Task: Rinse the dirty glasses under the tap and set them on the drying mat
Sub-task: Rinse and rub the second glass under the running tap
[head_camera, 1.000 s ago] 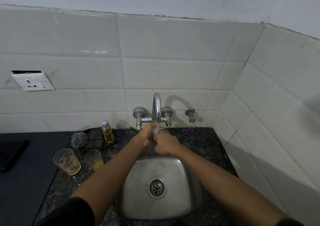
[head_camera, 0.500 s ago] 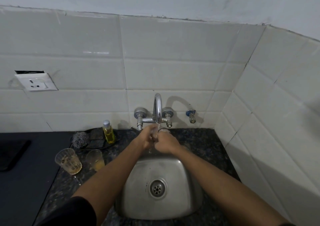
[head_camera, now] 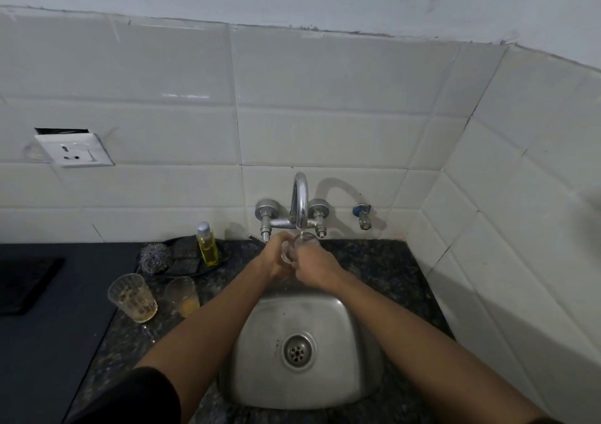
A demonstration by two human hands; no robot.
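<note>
A clear glass [head_camera: 300, 243] is held under the spout of the chrome tap [head_camera: 300, 202], over the back of the steel sink [head_camera: 351, 358]. My left hand [head_camera: 276, 257] and my right hand [head_camera: 313, 265] both grip it, fingers wrapped around its sides. Most of the glass is hidden by my fingers. Two dirty glasses stand on the dark counter to the left of the sink: a ribbed one [head_camera: 132, 297] and a smaller one [head_camera: 182, 296] with yellowish dregs. A dark mat [head_camera: 48, 326] covers the counter at the far left.
A yellow soap bottle [head_camera: 207, 244], a steel scrubber [head_camera: 155, 257] and dark sponges [head_camera: 185, 254] sit on a tray behind the dirty glasses. A small valve [head_camera: 362, 217] juts from the tiled wall right of the tap. A wall socket [head_camera: 76, 150] is at the upper left.
Both hands stay under the tap with the glass; they shift only slightly around it. The camera view has drifted a little.
</note>
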